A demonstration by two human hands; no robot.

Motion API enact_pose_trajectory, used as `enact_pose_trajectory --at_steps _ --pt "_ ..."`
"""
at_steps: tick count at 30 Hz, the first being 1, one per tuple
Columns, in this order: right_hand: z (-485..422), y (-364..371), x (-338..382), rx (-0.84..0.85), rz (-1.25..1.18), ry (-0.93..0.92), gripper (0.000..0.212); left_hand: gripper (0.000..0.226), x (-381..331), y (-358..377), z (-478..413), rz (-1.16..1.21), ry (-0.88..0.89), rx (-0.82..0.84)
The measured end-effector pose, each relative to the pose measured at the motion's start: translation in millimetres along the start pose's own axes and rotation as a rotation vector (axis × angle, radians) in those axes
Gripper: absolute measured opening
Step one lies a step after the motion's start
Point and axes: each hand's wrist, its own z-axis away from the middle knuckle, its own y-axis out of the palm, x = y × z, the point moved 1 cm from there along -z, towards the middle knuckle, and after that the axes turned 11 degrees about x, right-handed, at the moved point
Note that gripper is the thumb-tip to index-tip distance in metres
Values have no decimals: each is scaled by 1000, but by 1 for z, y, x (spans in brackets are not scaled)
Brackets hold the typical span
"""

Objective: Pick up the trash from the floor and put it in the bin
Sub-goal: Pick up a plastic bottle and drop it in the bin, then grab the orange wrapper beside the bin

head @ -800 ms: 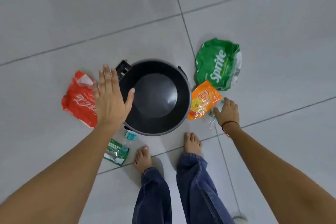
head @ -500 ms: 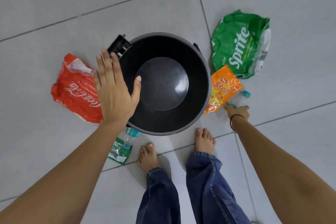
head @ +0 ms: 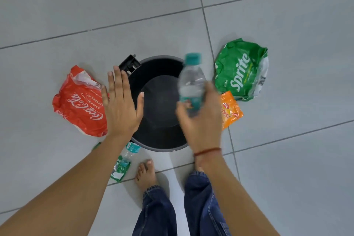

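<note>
Bottle (head: 191, 84), clear with a teal cap, is pinched at its lower end in the right hand (head: 201, 120) and held over the right side of the black bin (head: 138, 74), cap pointing away. Left hand (head: 120, 107) hovers flat, its grip spread, over the bin's left rim. On the floor lie a red wrapper (head: 80, 103), green wrapper (head: 241, 71), orange packet (head: 231, 111) and a second bottle (head: 128, 155).

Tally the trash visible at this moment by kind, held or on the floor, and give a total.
Plastic bottles: 2 (one in the right hand at, one on the floor)
Large drink wrappers: 2 (red, green)
Small snack packets: 2 (orange, green)
Total: 6
</note>
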Motion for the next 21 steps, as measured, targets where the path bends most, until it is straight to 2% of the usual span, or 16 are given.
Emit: enact_pose_trajectory --at_steps 2,3,4,5,7,8,9,10,11,13,14,16,18,20,21 --pt "-2 24 1 402 208 147 66 67 1 -2 1 10 -2 1" --pt "-6 28 -2 544 282 190 72 67 1 -1 1 14 -1 4" --pt "-11 24 -5 601 290 175 75 67 1 -1 1 17 2 5" --pt "-19 15 -6 551 227 111 72 67 1 -1 2 18 5 2" --pt "-36 -12 -22 116 110 -91 41 68 2 0 1 15 4 -4" --pt "-42 -26 -39 -96 115 -97 24 68 2 0 1 12 -2 -5" --pt "-45 -38 -66 -237 125 -10 15 68 2 0 1 6 -6 -4" --pt "-48 -46 -97 -269 101 194 15 68 2 0 2 1 -10 -2" --pt "-48 -48 -132 -190 29 485 24 68 2 0 2 -2 -14 -4" --pt "-36 -37 -191 82 -176 1094 61 68 2 0 2 -2 -19 -14" --pt "-29 -29 -209 161 -226 1261 78 68 1 0 2 2 -17 -24" --pt "-21 -7 -234 154 -271 1378 103 68 -1 2 1 2 -9 -44" --pt "-25 16 -241 67 -282 1377 113 67 -1 3 0 -2 -7 -61" --pt "-31 35 -240 14 -208 1389 106 67 0 3 1 -5 -11 -72" --pt "-33 43 -238 -16 -221 1381 94 67 1 4 2 -9 -14 -76"
